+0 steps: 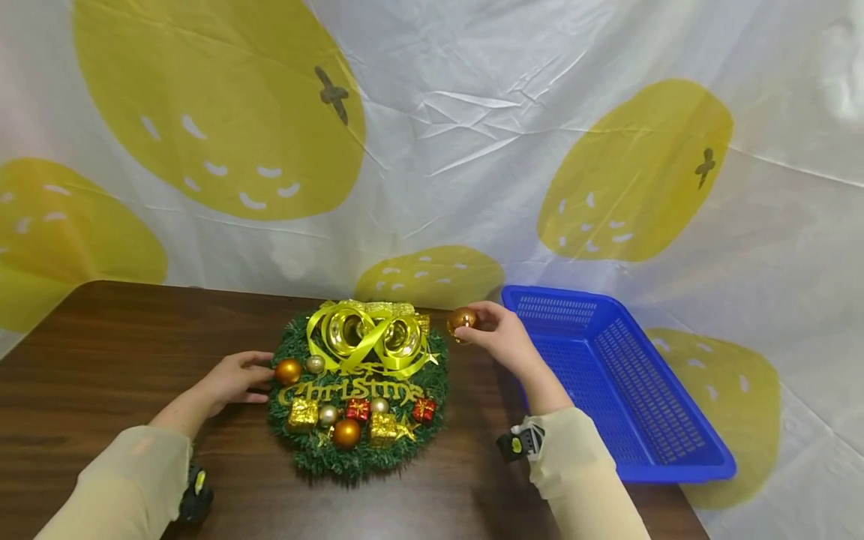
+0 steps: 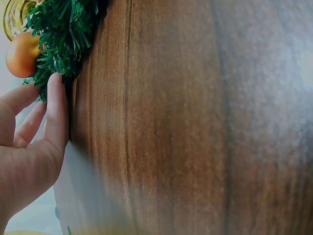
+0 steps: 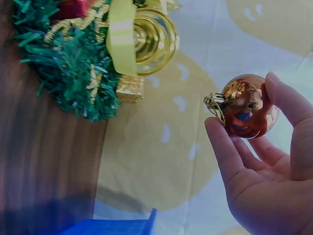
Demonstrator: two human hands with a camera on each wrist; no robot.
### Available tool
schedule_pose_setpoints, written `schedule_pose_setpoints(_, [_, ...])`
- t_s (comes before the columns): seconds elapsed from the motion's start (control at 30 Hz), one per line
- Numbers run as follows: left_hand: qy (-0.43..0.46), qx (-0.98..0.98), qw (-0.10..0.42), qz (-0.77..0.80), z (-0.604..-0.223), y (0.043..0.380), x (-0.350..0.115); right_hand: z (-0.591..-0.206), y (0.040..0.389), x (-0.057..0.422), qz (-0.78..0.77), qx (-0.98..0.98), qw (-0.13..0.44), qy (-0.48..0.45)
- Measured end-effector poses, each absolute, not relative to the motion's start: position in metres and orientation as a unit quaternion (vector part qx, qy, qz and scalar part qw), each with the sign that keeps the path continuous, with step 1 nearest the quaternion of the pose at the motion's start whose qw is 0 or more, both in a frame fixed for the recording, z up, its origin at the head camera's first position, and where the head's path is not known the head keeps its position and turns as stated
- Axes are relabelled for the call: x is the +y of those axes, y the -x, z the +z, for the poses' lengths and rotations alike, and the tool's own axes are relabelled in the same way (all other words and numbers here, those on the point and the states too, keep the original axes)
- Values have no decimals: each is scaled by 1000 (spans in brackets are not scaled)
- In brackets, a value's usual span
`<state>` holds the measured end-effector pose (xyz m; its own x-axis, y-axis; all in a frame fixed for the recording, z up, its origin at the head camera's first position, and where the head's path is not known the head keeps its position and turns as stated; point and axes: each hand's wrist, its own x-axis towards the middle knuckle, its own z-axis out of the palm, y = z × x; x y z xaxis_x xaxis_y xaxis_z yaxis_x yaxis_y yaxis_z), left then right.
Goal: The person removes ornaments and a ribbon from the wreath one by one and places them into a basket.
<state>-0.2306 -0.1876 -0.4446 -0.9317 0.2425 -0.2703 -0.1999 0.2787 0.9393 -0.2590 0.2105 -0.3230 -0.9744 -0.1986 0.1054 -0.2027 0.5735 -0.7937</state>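
A green Christmas wreath [image 1: 358, 465] lies on the table, decked with gold bells [image 1: 344, 330], yellow ribbon, small gift boxes, baubles and gold "Christmas" lettering. In the head view my right hand [image 1: 502, 341] is just right of the wreath and holds a shiny copper-gold bauble [image 1: 462, 321] above the table. The right wrist view shows that bauble [image 3: 247, 105] pinched between thumb and fingers, its metal cap and gold loop facing the wreath. At the wreath's left edge, my left hand [image 1: 232, 382] has its fingers extended, close to a matte orange bauble [image 1: 288, 371] on the greenery.
A blue perforated plastic basket [image 1: 675, 472] stands on the right side of the dark wooden table [image 1: 135, 337]. Behind the table hangs a pale curtain [image 1: 459, 150] printed with yellow fruit. Each wrist wears a black strapped device.
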Motion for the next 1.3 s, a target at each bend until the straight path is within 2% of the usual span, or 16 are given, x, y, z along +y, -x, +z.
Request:
schedule_pose_setpoints(0.47, [-23,782,182,595,-443,233,-188,-295,268,244,497,-862,-19,-98])
schedule_pose_setpoints(0.8, [-17,787,181,589,-443,234,-187,-282,270,287,506,-859,-17,-74])
schedule_pose_setpoints(1.1, [-16,787,179,590,-445,234,-188,-284,271,325,477,-877,-19,-52])
schedule_pose_setpoints(1.3, [-14,787,182,590,-445,233,-188,-297,275,345,454,-889,-52,-32])
